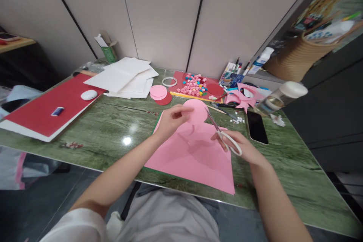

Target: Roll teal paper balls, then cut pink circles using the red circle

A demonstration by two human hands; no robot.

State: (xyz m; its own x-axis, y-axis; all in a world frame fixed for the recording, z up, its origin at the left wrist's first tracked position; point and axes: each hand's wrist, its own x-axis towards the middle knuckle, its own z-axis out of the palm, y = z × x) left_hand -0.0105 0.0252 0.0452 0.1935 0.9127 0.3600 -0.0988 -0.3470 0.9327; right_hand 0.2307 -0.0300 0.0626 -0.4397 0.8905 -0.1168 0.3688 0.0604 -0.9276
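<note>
My left hand [174, 120] pinches the left edge of a pink paper circle [200, 110], raised above the table. White-handled scissors [231, 143] are in my right hand [244, 145], its fingers through the loops. Their blades point up and left, with the tips at the circle's right edge. Whether the blades touch the paper I cannot tell. A thin curl of pink paper hangs just below the circle. Underneath both hands lies a large pink sheet [193, 162], with a green edge showing at its left and front.
Pink and red circles [159, 92] lie behind my left hand. Small coloured balls [194, 85] sit on red paper at the back. White sheets [121, 77] and a red sheet [51, 106] are on the left. On the right are pink scraps [245, 96], a phone [257, 127] and a bottle [280, 98].
</note>
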